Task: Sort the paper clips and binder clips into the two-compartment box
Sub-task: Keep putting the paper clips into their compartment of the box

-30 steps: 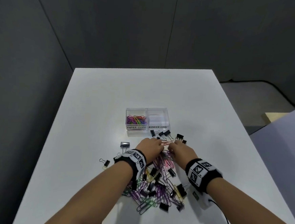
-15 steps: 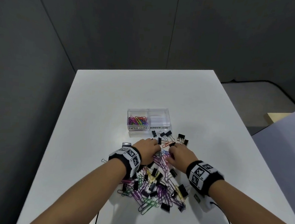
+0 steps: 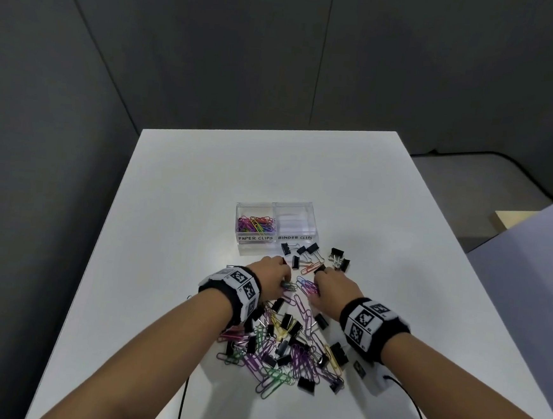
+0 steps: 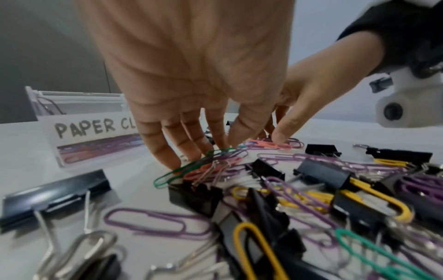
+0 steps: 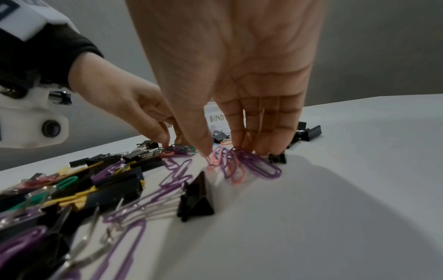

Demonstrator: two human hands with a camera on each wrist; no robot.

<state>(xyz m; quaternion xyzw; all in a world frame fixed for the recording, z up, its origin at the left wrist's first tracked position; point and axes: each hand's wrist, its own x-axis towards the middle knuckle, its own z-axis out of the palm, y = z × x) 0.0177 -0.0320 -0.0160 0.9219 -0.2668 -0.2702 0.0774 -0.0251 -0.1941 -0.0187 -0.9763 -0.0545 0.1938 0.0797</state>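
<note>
The clear two-compartment box (image 3: pixel 274 242) stands mid-table. Its left half, labelled PAPER CLIPS, holds several coloured paper clips (image 3: pixel 255 224); the BINDER CLIPS half (image 3: pixel 295 222) looks bare. Just in front of it, my left hand (image 3: pixel 284 277) (image 4: pixel 223 149) pinches a green, pink and purple bunch of paper clips (image 4: pixel 203 166) that lies on the table. My right hand (image 3: pixel 317 278) (image 5: pixel 221 151) pinches a purple and pink bunch (image 5: pixel 249 166) between thumb and fingers. The mixed pile of paper clips and black binder clips (image 3: pixel 287 345) lies under my wrists.
Several black binder clips (image 3: pixel 311 249) and an orange paper clip (image 3: pixel 310 267) lie between the hands and the box. One binder clip (image 4: pixel 55 191) sits apart, left of the pile. A black cable (image 3: pixel 184 400) runs off the near table edge.
The hands, together over the orange clip a second ago, have drawn slightly apart and back toward me. Each now rests on its own bunch of paper clips.
</note>
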